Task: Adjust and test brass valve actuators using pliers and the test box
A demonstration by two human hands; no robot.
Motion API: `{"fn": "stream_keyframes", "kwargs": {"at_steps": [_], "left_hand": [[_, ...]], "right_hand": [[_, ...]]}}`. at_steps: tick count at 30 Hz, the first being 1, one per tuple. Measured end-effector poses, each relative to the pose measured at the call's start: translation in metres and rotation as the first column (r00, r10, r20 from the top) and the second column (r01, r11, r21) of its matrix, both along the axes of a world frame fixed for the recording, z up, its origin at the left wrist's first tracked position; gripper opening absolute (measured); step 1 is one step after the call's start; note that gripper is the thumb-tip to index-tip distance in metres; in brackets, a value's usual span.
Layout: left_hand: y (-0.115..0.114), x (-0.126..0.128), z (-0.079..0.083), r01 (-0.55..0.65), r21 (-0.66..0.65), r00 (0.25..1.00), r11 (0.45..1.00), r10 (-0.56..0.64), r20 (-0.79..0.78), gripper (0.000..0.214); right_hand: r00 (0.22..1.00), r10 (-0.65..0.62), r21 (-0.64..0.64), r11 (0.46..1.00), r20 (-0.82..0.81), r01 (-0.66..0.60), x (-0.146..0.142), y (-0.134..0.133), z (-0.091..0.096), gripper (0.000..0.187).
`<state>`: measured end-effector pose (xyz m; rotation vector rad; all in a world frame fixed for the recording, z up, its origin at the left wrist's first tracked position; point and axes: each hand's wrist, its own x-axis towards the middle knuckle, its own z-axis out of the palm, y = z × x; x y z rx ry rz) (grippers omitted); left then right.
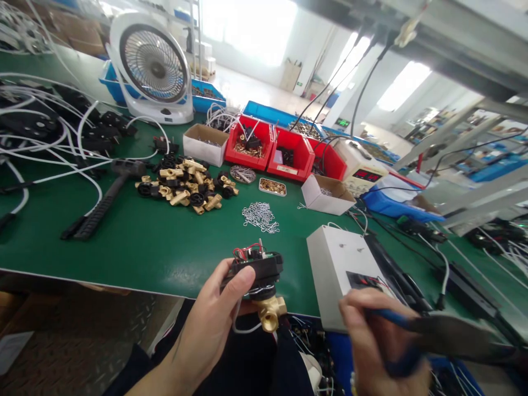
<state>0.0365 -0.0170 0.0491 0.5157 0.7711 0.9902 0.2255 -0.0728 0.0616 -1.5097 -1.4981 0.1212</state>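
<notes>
My left hand (225, 300) is closed around a motorized valve at the near edge of the table. Its black actuator housing (264, 270) has no lid on, so red wires and a circuit board show on top. Below the housing sits a brass valve body (270, 314), with a pale cable looping beneath. At the lower right my right hand (377, 335), smeared by motion, grips blue-handled pliers (449, 334); their jaws point right and are blurred. A small pile of silver clip pins (260, 216) lies on the table beyond the valve.
Brass valve bodies (185, 184) and a black hammer (103, 201) lie left. Red bins (289, 154), small cartons and a white fan (154, 66) stand behind. A grey box with switches (338, 264) is on the right; cables hang above and a power supply (358, 168) stands behind.
</notes>
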Motion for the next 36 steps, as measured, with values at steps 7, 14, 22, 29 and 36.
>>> {"fn": "stream_keyframes", "kwargs": {"at_steps": [7, 14, 22, 29, 36], "left_hand": [[0.001, 0.005, -0.001, 0.046, -0.011, 0.999, 0.999, -0.045, 0.009, 0.049], [0.001, 0.007, -0.001, 0.056, -0.014, 0.998, 0.998, -0.056, 0.01, 0.049], [0.0, 0.01, -0.001, 0.077, -0.014, 0.997, 0.997, -0.077, 0.021, 0.044], [-0.001, 0.012, 0.001, 0.07, -0.019, 0.998, 0.997, -0.07, -0.004, 0.045], [-0.004, 0.008, 0.008, 0.033, 0.094, 0.993, 0.995, -0.022, -0.113, 0.04]], "right_hand": [[0.993, -0.034, 0.028, 0.999, 0.117, 0.031, 0.001, 0.001, 0.0, 0.019], [0.964, 0.115, -0.124, 0.988, 0.239, -0.088, 0.007, 0.002, -0.002, 0.021], [0.946, 0.19, -0.202, 0.969, 0.264, -0.139, 0.007, 0.0, -0.004, 0.02], [0.954, 0.25, -0.275, 0.941, 0.168, -0.198, -0.002, 0.003, -0.009, 0.014], [0.949, 0.058, -0.485, 0.868, 0.311, 0.106, -0.011, 0.027, -0.038, 0.039]]}}
